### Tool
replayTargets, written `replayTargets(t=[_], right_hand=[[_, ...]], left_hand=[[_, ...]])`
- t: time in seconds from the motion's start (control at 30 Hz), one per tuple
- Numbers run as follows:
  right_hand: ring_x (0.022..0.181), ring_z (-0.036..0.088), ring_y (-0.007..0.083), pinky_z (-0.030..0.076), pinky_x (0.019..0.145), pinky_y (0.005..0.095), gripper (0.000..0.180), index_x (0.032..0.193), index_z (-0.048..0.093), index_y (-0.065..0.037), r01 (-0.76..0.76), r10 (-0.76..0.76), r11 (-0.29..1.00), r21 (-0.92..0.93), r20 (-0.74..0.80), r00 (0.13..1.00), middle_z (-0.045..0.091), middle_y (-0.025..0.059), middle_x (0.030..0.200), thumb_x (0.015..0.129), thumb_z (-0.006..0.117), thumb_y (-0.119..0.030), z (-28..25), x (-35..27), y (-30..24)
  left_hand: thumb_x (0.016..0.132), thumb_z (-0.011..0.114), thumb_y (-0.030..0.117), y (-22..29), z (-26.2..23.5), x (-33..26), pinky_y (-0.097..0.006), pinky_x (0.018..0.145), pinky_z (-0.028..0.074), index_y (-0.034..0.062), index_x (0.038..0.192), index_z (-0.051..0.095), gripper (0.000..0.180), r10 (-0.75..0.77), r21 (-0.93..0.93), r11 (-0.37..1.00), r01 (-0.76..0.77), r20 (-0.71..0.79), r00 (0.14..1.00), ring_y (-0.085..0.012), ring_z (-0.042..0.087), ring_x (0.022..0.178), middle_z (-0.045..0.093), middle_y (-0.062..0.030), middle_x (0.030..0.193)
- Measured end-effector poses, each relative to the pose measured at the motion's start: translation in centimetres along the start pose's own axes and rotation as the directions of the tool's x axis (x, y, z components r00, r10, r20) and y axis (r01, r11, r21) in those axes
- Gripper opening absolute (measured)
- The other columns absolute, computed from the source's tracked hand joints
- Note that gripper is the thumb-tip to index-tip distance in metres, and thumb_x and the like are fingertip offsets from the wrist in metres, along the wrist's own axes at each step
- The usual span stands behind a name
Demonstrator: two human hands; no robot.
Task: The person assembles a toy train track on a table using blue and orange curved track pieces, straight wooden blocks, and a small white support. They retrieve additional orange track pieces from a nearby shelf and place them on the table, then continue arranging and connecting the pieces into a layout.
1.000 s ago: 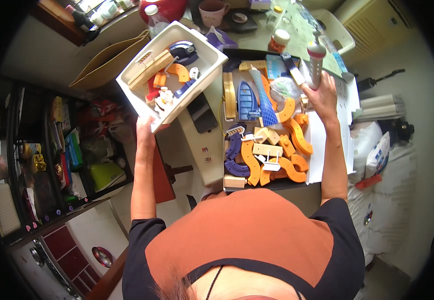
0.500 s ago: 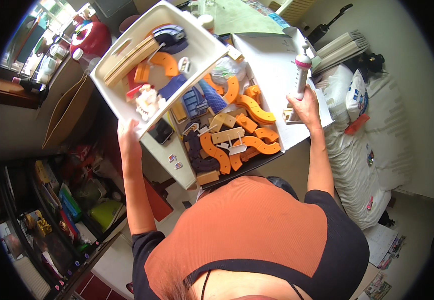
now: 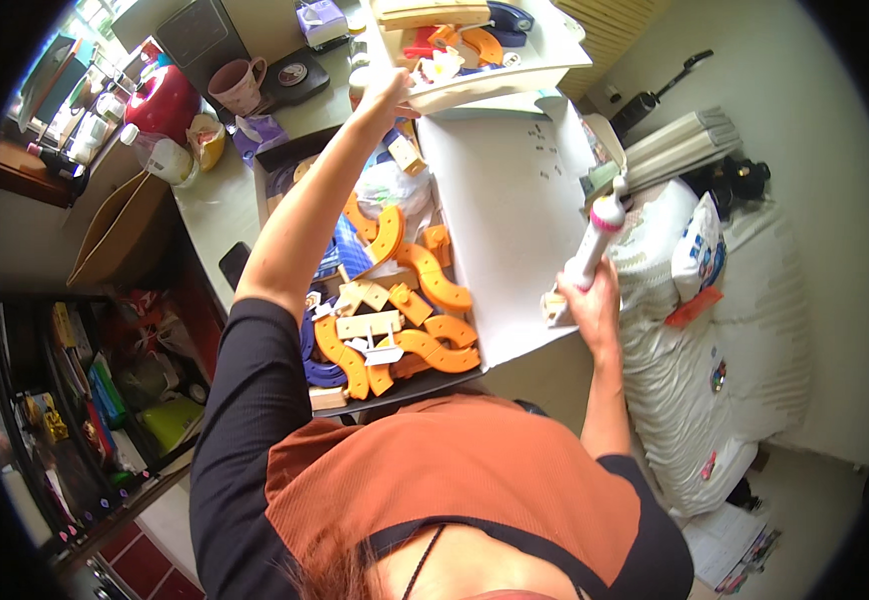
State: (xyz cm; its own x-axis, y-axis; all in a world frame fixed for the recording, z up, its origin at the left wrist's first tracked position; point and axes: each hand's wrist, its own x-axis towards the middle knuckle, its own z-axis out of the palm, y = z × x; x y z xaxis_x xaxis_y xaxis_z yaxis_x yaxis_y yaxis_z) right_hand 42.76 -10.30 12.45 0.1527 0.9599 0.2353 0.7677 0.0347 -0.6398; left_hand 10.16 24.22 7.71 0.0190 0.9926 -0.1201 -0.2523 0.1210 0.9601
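My left hand [image 3: 391,98] is closed on the near left corner of a white plastic bin [image 3: 495,88], lifted at the far end of the table. The bin holds wooden strips, a dark blue curved piece and orange toy parts. My right hand [image 3: 595,305] is closed around a white toy tower [image 3: 591,245] with a pink band near its top. It stands beside the white open lid [image 3: 505,225] of a cardboard box. In that box lie orange curved toy track pieces [image 3: 433,277], wooden blocks and blue curved pieces [image 3: 323,373]. My left forearm hides part of the box.
A phone [image 3: 237,264], a pink mug [image 3: 238,88] and a purple packet [image 3: 257,135] are on the table at the left. A red rounded container [image 3: 163,105] is further left. White bedding [image 3: 705,370] lies to the right, and dark shelves [image 3: 75,400] at lower left.
My left hand has carried the white bin away from me and to the right, off the box's left side. The toy tower in my right hand now leans slightly and is lower in view.
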Motion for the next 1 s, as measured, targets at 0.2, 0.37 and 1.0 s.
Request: replayTargets(t=[0.2,0.37,1.0], right_hand=[[0.094,0.054,0.0366,0.044,0.086,0.0482,0.035,0.103,0.054,0.000,-0.047,0.044,0.998,0.031,0.097,0.994,0.054,0.0171,0.098,0.081,0.076,-0.016,-2.2,-0.4,4.3],[0.099,0.056,0.0342,0.045,0.090,0.0455,0.040,0.111,0.055,0.002,-0.097,0.091,0.995,0.033,0.154,0.984,0.054,0.0162,0.103,0.081,0.077,-0.012,-2.5,0.5,6.9],[0.084,0.069,0.0461,0.054,0.076,0.0506,0.074,0.130,0.047,0.003,0.139,-0.043,0.988,-0.063,0.756,0.653,0.070,0.0274,0.085,0.088,0.071,-0.053,8.0,3.9,-4.4]], left_hand=[[0.086,0.059,0.014,-2.9,3.9,10.4,-0.055,0.056,0.064,-0.0093,0.112,0.056,0.035,-0.090,0.082,0.990,0.114,-0.248,0.965,-0.0462,0.070,0.083,0.061,-0.0284,0.108],[0.088,0.064,0.017,-8.9,2.7,15.5,-0.053,0.062,0.061,-0.0069,0.108,0.061,0.031,-0.079,0.141,0.980,0.139,-0.365,0.928,-0.0434,0.071,0.085,0.066,-0.0280,0.108],[0.089,0.075,0.034,-1.3,-7.3,-8.6,-0.042,0.092,0.056,-0.0001,0.124,0.064,0.050,0.202,0.704,0.420,-0.573,0.544,0.815,-0.0312,0.068,0.105,0.070,-0.0186,0.113]])
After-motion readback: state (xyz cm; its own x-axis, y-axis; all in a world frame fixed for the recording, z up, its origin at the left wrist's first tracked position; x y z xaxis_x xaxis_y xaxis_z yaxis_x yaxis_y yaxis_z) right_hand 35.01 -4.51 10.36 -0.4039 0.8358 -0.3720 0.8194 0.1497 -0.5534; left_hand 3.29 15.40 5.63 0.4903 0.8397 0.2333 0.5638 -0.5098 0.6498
